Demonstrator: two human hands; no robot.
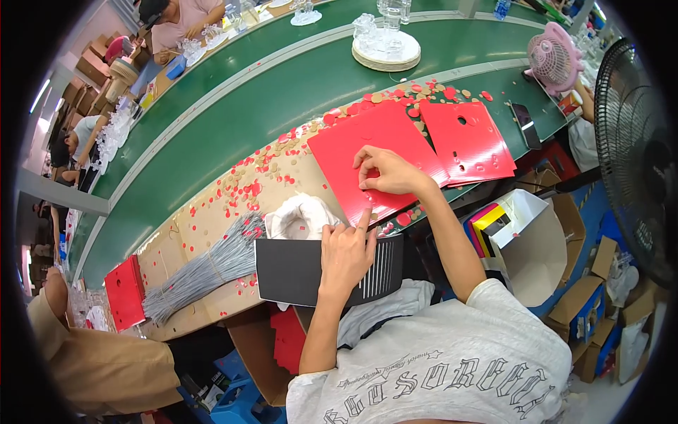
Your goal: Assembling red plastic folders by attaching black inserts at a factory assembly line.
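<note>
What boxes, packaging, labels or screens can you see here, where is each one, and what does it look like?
Phone: flat on the green table by the pink fan, dark screen.
White box: open, right of the table edge, bright coloured cards inside.
Brown cartons: open, on the floor at lower right.
Black folder: under the left hand, white stripes at its right end.
Red sheet: punched card under the right hand.

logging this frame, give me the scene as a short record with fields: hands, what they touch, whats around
left hand: forefinger on the near edge of the red card sheet
right hand: fingers pressed onto the same sheet
sheet: flat, partly over a second red sheet with punched holes
below hands: black card
left of it: bundle of grey ties
bench: cardboard cover strewn with red discs
</note>
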